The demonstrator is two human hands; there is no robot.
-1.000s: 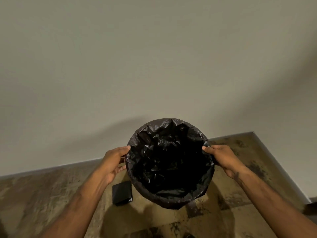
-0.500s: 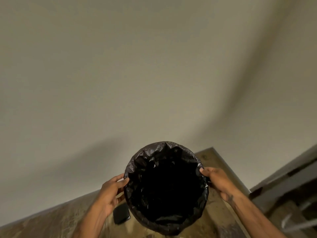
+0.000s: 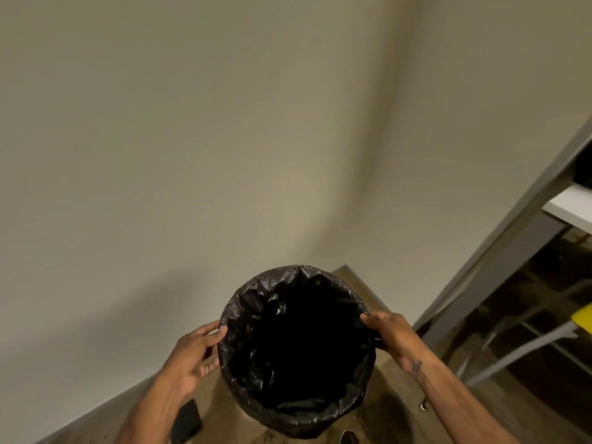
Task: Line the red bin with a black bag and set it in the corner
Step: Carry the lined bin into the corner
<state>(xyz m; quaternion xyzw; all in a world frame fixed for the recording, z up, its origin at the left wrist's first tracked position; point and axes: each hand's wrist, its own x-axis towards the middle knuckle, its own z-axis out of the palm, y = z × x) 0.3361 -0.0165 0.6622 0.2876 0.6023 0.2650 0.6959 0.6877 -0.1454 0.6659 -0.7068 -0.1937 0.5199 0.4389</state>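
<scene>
The bin is fully covered by a crinkled black bag (image 3: 256, 315) folded over its rim, so none of its red shows. I look straight down into its dark inside. My left hand (image 3: 195, 354) grips the rim on the left side. My right hand (image 3: 392, 334) grips the rim on the right, fingertips over the bag's edge. I hold the bin above the floor, close to the corner (image 3: 344, 267) where two beige walls meet.
A flat black packet (image 3: 187, 423) lies on the stained brown floor by the left wall's baseboard. A grey table leg (image 3: 499, 238) and metal frame (image 3: 525, 347) stand to the right, with something yellow (image 3: 583, 317) at the edge.
The view has swung right and the bin has moved with both hands toward the corner. The table frame on the right has come further into view.
</scene>
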